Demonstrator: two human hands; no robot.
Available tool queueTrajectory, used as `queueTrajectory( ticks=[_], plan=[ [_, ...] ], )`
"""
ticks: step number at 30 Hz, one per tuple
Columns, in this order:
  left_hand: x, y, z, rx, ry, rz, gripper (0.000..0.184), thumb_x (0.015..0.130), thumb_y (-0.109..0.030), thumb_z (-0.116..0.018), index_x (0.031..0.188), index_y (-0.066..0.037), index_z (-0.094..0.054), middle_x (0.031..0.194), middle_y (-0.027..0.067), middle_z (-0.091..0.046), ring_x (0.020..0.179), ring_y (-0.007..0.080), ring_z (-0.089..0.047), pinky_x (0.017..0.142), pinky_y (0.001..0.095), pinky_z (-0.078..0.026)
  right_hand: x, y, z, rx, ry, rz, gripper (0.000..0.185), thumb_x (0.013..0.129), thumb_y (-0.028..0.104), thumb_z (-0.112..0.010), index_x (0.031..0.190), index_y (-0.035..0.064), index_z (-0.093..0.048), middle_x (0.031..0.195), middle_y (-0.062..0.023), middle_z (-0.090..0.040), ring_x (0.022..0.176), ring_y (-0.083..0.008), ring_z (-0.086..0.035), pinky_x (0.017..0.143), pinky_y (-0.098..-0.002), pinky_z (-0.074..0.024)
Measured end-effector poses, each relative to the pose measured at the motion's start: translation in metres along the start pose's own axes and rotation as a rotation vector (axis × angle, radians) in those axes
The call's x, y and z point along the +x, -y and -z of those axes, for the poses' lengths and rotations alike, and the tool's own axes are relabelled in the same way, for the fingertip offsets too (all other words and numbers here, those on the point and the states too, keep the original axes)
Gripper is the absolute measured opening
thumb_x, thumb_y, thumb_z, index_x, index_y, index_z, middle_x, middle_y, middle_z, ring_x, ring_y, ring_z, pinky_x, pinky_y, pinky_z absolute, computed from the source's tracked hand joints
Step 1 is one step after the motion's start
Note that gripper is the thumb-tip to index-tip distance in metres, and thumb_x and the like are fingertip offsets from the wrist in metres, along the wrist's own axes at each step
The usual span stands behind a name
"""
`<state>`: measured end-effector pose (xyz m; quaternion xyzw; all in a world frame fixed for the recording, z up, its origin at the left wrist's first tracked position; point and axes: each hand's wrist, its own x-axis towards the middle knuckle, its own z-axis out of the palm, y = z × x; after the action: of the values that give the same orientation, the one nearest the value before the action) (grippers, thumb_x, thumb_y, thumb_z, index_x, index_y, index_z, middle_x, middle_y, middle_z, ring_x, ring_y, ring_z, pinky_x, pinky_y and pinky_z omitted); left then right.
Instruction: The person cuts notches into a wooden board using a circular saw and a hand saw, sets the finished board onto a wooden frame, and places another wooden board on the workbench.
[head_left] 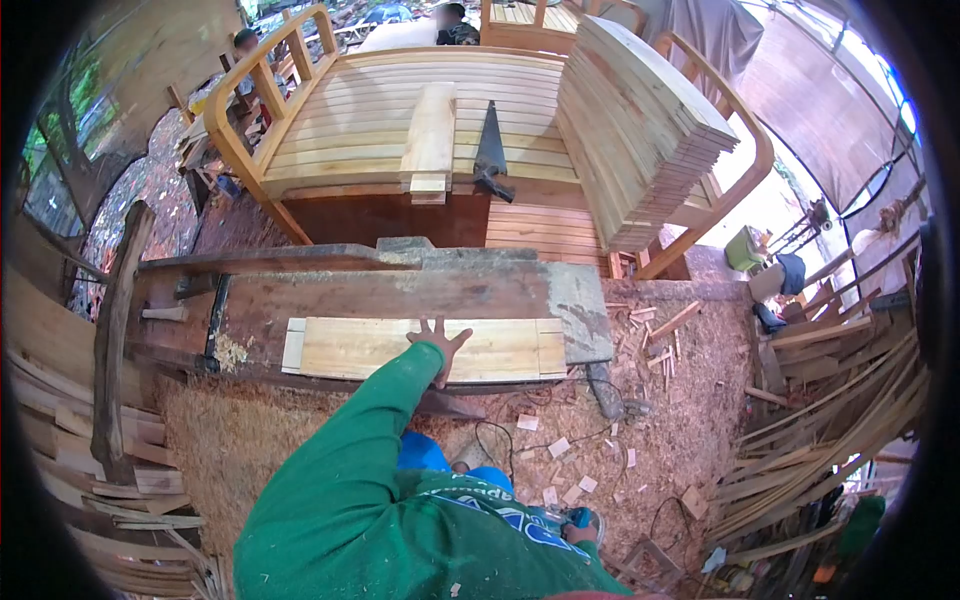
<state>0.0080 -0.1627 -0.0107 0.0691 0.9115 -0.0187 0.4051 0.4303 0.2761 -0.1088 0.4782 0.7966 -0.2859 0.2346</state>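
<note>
Shavings cover the floor (pixel 290 435), and beyond the desk a big slatted wooden frame (pixel 350 130) with curved side rails takes up the far side. A tall stack of boards (pixel 640 140) stands at the right end of the frame, edges roughly flush, probably to keep many pieces together in little room. The low desk (pixel 460 288) runs between the frame and the person, giving the work a firm surface within arm's reach.

On the desk, along its near edge, lies the long pale board (pixel 380 352), flat and lengthwise, likely so that its whole length is supported. A shorter plank (pixel 430 130) rests across the slats, with a dark handsaw (pixel 490 150) beside it (a handy shelf, it seems, that leaves the desk to the board).

The left hand (pixel 440 348) presses on the board's upper face near the middle, its fingers spread wide, which seems meant to steady it without gripping. The right hand (pixel 580 534) is low by the person's side at a teal tool (pixel 574 517); the view there is poor, and I cannot tell whether its fingers close around it. Small offcuts (pixel 559 447) lie scattered on the shavings.
</note>
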Motion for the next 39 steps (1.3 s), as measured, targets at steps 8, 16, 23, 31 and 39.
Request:
queueTrajectory(
  ticks=[8, 16, 23, 31, 39],
  plan=[
    [-0.008, -0.004, 0.005, -0.016, 0.008, 0.023, 0.147, 0.059, -0.032, -0.101, 0.164, -0.054, 0.001, 0.174, 0.0219, 0.009, 0.157, 0.0550, -0.001, 0.116, 0.0754, -0.027, 0.018, -0.029, -0.013, 0.063, -0.026, -0.020, 0.041, 0.068, 0.023, -0.083, 0.098, -0.0031, -0.072, 0.095, -0.0236, -0.075, 0.092, -0.0385, -0.074, 0.086, -0.0467, -0.0580],
    [-0.010, -0.005, 0.005, -0.007, -0.001, 0.021, 0.146, 0.062, -0.033, -0.100, 0.164, -0.054, 0.002, 0.174, 0.0213, 0.011, 0.157, 0.0549, -0.001, 0.117, 0.0754, -0.027, -0.036, 0.026, 0.026, 0.047, 0.035, -0.055, 0.046, 0.069, 0.032, -0.079, 0.103, 0.0005, -0.076, 0.099, -0.0237, -0.076, 0.096, -0.0391, -0.073, 0.087, -0.0454, -0.0567],
    [-0.012, -0.003, 0.006, 0.011, -0.023, -0.024, 0.146, 0.060, -0.034, -0.100, 0.165, -0.049, -0.001, 0.173, 0.0252, 0.005, 0.154, 0.0602, -0.005, 0.111, 0.0763, -0.035, -0.002, -0.011, -0.003, -0.012, -0.050, -0.048, 0.043, 0.069, 0.028, -0.082, 0.102, 0.0020, -0.077, 0.100, -0.0209, -0.077, 0.095, -0.0356, -0.075, 0.088, -0.0445, -0.0574],
    [-0.011, 0.060, -0.051, -0.151, -0.317, -0.192, 0.113, 0.065, -0.052, -0.094, 0.161, -0.030, -0.039, 0.174, 0.0149, -0.017, 0.159, 0.0414, -0.019, 0.119, 0.0657, -0.033, -0.003, -0.009, -0.004, 0.025, -0.059, -0.006, 0.032, 0.070, 0.024, -0.083, 0.095, 0.0039, -0.078, 0.089, -0.0156, -0.077, 0.082, -0.0299, -0.076, 0.078, -0.0428, -0.0587],
    [-0.048, 0.223, -0.136, -0.631, -0.482, 0.600, 0.098, 0.080, -0.060, -0.081, 0.160, -0.021, -0.041, 0.172, 0.0177, -0.023, 0.157, 0.0374, -0.026, 0.122, 0.0590, -0.031, 0.002, -0.018, -0.007, 0.018, -0.102, -0.011, 0.030, 0.071, 0.021, -0.083, 0.095, 0.0038, -0.076, 0.083, -0.0135, -0.076, 0.077, -0.0257, -0.075, 0.073, -0.0396, -0.0593]
  ],
)
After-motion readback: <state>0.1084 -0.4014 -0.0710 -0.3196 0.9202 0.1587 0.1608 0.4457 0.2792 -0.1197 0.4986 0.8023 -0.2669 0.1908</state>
